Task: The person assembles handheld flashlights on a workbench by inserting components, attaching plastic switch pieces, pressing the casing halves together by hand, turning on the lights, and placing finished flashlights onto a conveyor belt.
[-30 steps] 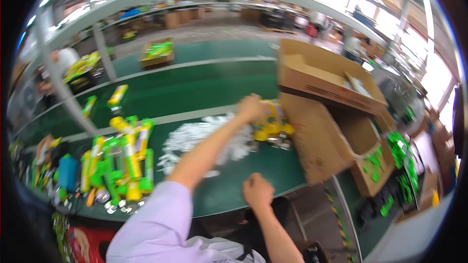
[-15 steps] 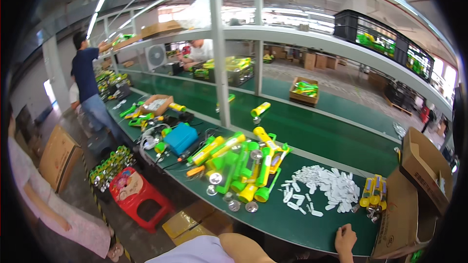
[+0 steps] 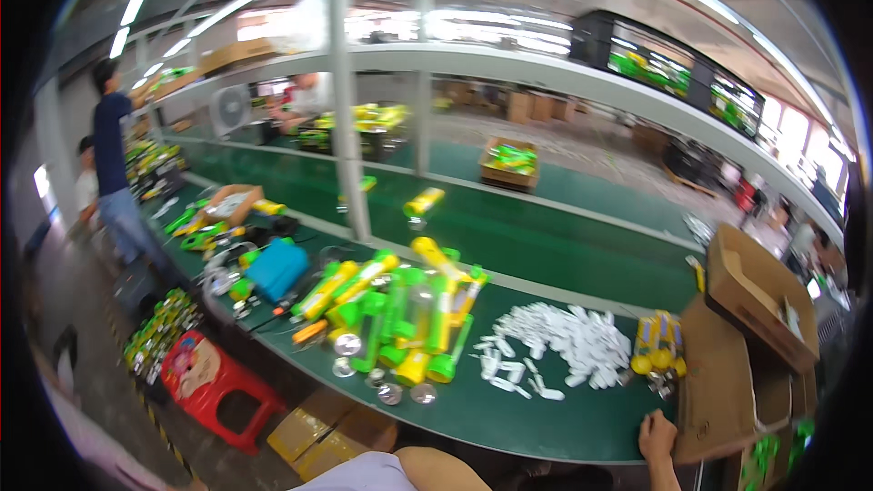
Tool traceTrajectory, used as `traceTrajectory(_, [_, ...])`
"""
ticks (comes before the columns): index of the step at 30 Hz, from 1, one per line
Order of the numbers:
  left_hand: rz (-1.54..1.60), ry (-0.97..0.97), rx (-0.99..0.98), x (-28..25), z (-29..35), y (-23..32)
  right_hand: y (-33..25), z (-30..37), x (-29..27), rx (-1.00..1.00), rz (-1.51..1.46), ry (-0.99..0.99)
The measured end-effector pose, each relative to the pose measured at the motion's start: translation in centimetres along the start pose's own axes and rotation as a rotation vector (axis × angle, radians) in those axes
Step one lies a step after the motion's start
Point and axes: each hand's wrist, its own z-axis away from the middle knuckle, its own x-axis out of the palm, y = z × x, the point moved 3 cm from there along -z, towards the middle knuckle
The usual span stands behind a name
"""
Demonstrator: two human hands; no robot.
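Observation:
My right hand [image 3: 657,436] rests at the near edge of the green bench [image 3: 564,423], just left of a cardboard box [image 3: 718,382]. Its fingers are curled into a fist, and nothing shows sticking out of it. Beyond it stand several yellow flashlights [image 3: 657,345] with clear heads. A heap of small white plastic pieces [image 3: 582,345] is spread to their left. Farther left lies a pile of green and yellow flashlights [image 3: 409,309], with loose silvery round parts [image 3: 389,393] along its near side. My left hand is out of the picture.
Behind the bench runs a green conveyor belt [image 3: 564,245], with one yellow flashlight [image 3: 424,203] and a metal post [image 3: 347,127]. A blue box [image 3: 278,269] sits left of the pile. Below are a red stool [image 3: 214,386] and a carton [image 3: 332,432]. A person [image 3: 114,155] stands far left.
The whole view has swung to the right, so the bench and its piles appear farther left. My fist stays at the bench edge and now appears nearer the cardboard box.

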Motion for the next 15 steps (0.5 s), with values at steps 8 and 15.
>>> traceTrajectory(8, [0.3,-0.141,-0.513,-2.5,1.7,-6.5,0.0,0.6,-1.0,0.194,0.003,0.029])
traceTrajectory(15, [-0.073,0.047,-0.113,-7.1,0.1,-10.9,0.9,0.0,0.1,0.32,-0.005,-0.067])
